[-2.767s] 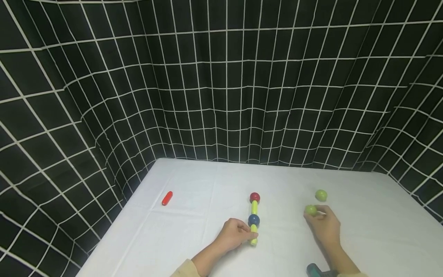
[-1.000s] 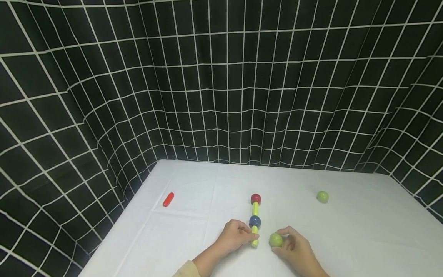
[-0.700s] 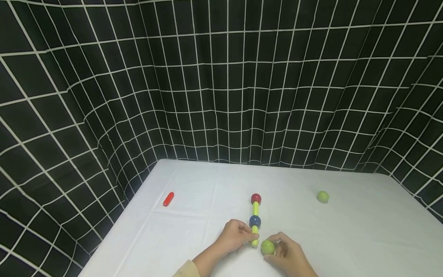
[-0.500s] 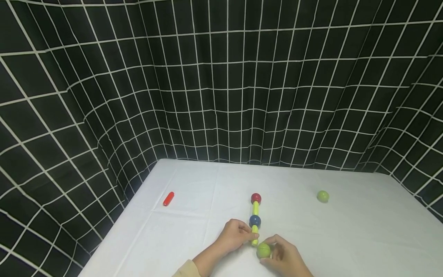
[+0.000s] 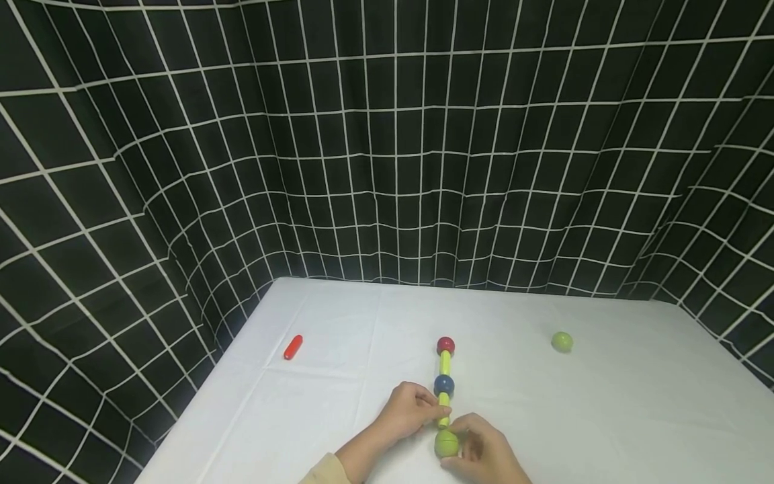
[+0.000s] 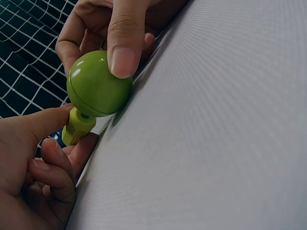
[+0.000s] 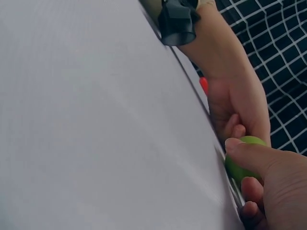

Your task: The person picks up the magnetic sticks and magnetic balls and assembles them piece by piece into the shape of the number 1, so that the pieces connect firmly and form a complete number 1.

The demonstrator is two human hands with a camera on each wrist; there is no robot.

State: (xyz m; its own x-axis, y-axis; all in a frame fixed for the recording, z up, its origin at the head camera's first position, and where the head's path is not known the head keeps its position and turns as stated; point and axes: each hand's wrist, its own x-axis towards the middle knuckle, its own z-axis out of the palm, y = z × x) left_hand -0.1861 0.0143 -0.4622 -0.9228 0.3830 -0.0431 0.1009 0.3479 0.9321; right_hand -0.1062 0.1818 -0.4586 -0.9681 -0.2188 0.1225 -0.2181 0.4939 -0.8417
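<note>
I see a white-covered worktop (image 5: 605,403) before black, white-gridded cloth (image 5: 408,168); the left grip (image 5: 406,411) pinches the nearer yellow-green rod (image 5: 444,400), the right grip (image 5: 486,454) a green ball (image 5: 446,444).

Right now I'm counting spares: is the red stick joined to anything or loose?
Loose: the red stick lies by itself on the white cloth.

Black white-gridded curtain (image 5: 411,138) behind white-covered table (image 5: 605,390).
</note>
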